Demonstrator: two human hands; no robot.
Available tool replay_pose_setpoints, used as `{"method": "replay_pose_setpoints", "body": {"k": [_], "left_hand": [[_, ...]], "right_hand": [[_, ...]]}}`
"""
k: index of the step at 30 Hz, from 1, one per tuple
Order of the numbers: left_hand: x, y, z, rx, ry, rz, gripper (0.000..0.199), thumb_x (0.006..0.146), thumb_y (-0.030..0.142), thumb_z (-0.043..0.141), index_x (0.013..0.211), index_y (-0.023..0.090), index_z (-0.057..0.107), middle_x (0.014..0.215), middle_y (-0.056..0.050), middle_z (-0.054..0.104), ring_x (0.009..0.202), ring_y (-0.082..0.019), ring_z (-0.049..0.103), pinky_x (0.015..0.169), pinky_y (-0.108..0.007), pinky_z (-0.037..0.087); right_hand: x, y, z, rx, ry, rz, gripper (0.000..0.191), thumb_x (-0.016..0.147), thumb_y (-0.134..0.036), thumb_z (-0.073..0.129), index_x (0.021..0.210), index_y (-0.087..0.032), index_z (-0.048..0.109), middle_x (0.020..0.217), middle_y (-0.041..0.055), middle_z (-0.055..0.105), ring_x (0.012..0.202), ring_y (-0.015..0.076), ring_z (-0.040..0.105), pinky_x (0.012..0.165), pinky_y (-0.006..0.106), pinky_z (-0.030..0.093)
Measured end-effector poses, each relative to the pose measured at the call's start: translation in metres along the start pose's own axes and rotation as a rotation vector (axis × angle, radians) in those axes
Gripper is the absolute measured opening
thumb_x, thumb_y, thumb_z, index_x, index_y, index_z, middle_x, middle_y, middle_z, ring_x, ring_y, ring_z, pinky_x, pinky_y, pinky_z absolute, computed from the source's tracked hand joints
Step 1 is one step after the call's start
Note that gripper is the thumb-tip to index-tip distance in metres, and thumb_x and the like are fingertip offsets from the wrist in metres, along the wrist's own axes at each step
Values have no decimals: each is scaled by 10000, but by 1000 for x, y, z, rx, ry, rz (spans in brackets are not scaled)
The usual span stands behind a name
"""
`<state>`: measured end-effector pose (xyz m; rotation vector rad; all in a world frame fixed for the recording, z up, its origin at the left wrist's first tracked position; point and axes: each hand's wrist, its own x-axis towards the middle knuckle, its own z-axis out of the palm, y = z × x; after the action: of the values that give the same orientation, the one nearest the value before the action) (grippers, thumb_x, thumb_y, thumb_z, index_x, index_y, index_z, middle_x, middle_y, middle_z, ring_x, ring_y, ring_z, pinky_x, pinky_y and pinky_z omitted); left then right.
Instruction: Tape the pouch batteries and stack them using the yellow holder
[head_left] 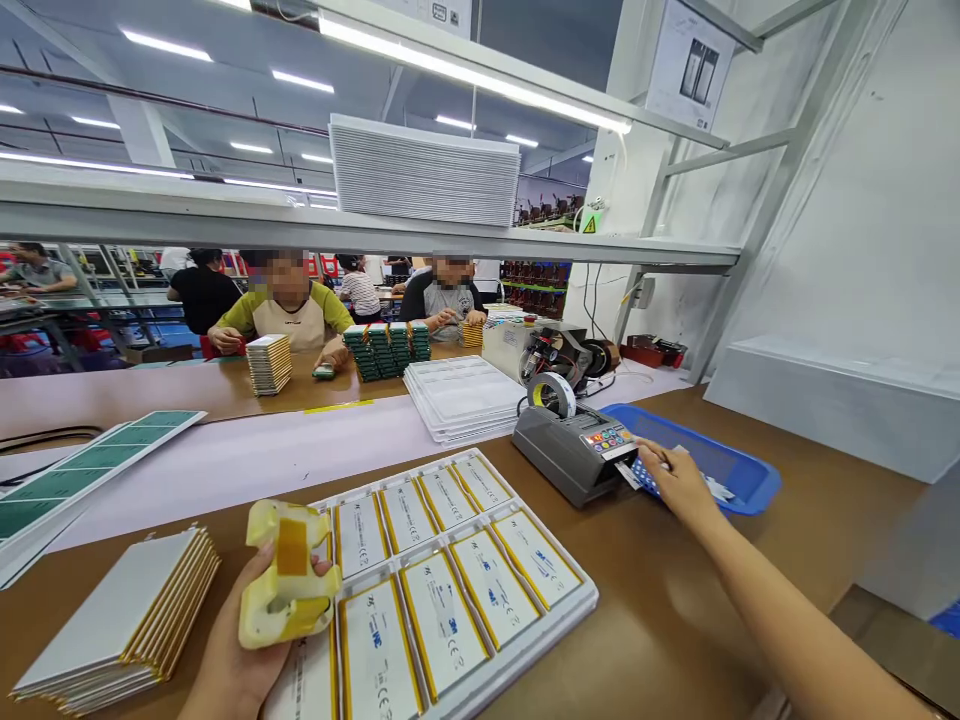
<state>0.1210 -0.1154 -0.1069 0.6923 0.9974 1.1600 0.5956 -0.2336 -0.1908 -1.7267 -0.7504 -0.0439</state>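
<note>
my left hand (238, 640) is closed around a yellow plastic holder (292, 583) with an amber patch on its face, my thumb on one side and a fingertip showing at the other. i have it over the near left part of a white tray (590, 598), where flat cells (444, 625) with yellow edges lie in two rows, several with clear strips and blue print on them. my right hand (679, 480) is out at the front of the grey tape dispenser (559, 455), fingers bent beside the pale strip (628, 475) at its mouth; i cannot tell whether they pinch it. a tape roll (568, 397) stands upright on top of the dispenser. behind my fingers sits a blue basket (759, 488), and a stack of cells (112, 600) rests on the table to the left of the tray.
</note>
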Motion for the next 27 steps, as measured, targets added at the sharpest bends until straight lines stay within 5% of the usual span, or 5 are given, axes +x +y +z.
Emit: {"method": "replay_pose_setpoints", "body": {"k": [4, 9, 12, 19, 27], "left_hand": [[-1, -1, -3, 0, -59, 18, 259, 672, 252, 588, 914, 164, 563, 695, -92, 634, 643, -249, 616, 501, -360, 503], [-1, -2, -1, -11, -72, 32, 252, 690, 261, 578, 922, 164, 550, 684, -77, 626, 654, -236, 619, 534, -361, 505], [-3, -5, 0, -43, -26, 17, 225, 701, 249, 563, 905, 156, 549, 671, -64, 626, 612, -216, 615, 535, -357, 504], [-6, -13, -4, -226, -162, 17, 190, 732, 302, 513, 818, 138, 557, 595, -36, 592, 533, -164, 584, 528, -298, 486], [-7, -4, -16, -416, -258, 167, 249, 748, 360, 501, 843, 145, 584, 649, -53, 607, 602, -176, 591, 589, -308, 484]], "right_hand": [[-35, 3, 12, 541, -50, 506, 349, 590, -523, 622, 654, -201, 502, 506, -42, 428, 356, 70, 268, 330, 224, 249], [-48, -17, 24, 660, 76, 538, 421, 542, -526, 640, 576, -228, 346, 428, -110, 238, 343, 47, 171, 323, 199, 183], [-59, -60, 30, 606, 58, 309, 379, 562, -512, 646, 670, -208, 445, 493, -82, 326, 396, 62, 258, 370, 204, 228], [-152, -188, 97, 167, -1250, -625, 197, 771, -388, 532, 796, -192, 542, 835, 27, 507, 714, 141, 465, 644, 264, 391], [-224, -230, 168, -97, -1480, -855, 519, 611, -545, 646, 1020, -235, 567, 1033, 54, 508, 858, 224, 526, 713, 317, 417]]}}
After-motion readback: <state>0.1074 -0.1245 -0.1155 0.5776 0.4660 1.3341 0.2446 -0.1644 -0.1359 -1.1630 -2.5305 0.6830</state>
